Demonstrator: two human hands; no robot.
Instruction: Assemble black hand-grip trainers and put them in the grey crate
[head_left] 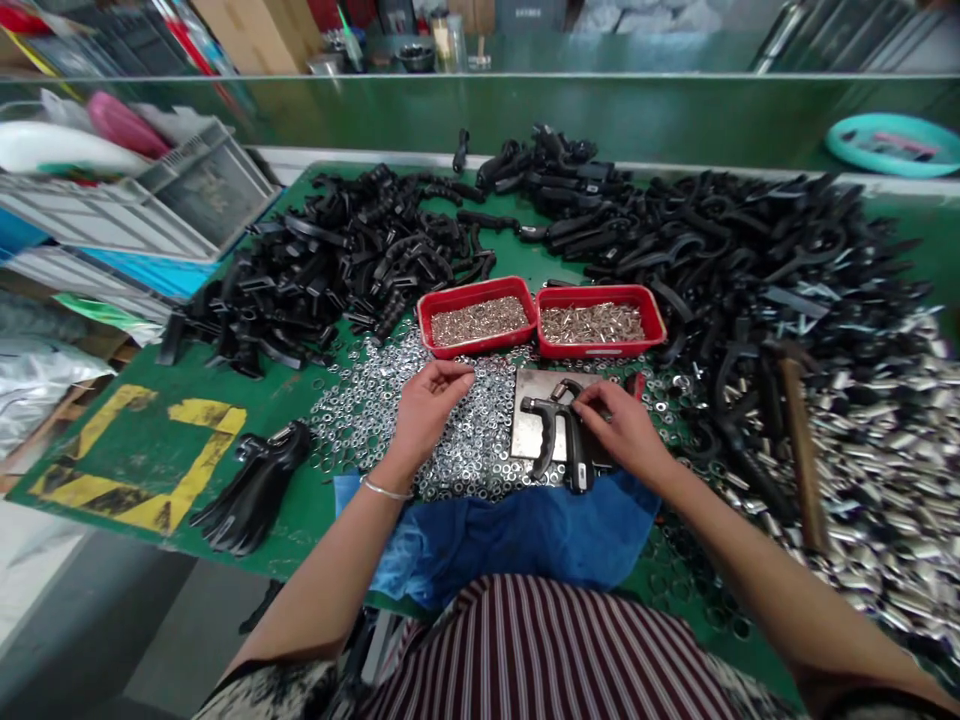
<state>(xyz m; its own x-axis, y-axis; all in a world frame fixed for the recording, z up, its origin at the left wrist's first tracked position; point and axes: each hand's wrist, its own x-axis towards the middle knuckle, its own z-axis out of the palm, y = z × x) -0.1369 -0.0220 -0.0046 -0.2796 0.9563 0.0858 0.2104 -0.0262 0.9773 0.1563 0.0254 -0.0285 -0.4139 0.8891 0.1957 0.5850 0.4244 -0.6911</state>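
Mid-frame, the left hand (427, 405) curls over the washers (360, 410), and I cannot tell its grip's state. The right hand (626, 432) clasps the black handle (577, 458) in its grip, atop the metal plate (536, 385).

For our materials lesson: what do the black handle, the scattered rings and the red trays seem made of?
Black handle: likely moulded plastic, matt with soft sheen. Rings: metal, probably plated steel, bright silver glint. Red trays: plastic by the look, uniform glossy colour, rounded rims.
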